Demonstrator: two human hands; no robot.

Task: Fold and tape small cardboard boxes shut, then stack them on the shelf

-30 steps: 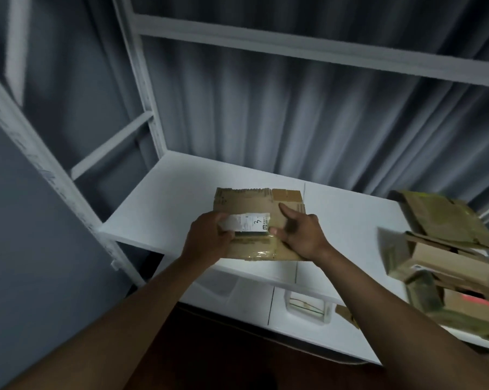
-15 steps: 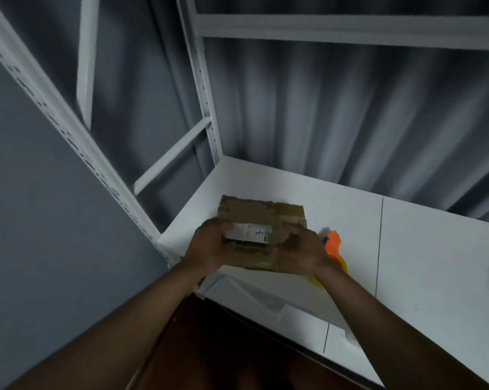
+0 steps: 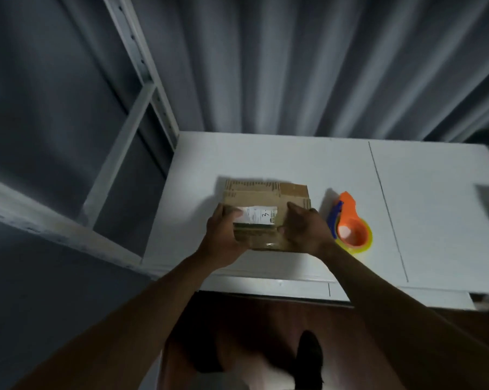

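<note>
box point(image 3: 266, 192) brown, white label point(image 3: 259, 215) | tape dispenser point(image 3: 350, 220) orange, blue | shelf point(image 3: 294, 159) white | curtain point(image 3: 294, 66) grey

White shelf point(image 3: 266, 153): cardboard box point(image 3: 266, 192), tape dispenser point(image 3: 351, 229).

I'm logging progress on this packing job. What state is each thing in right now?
cardboard box: flaps closed, resting on the shelf, held at both sides.
left hand: grips the box's left side.
right hand: grips the box's right side.
tape dispenser: lying on the shelf, untouched.
shelf: bears box and dispenser.
</note>
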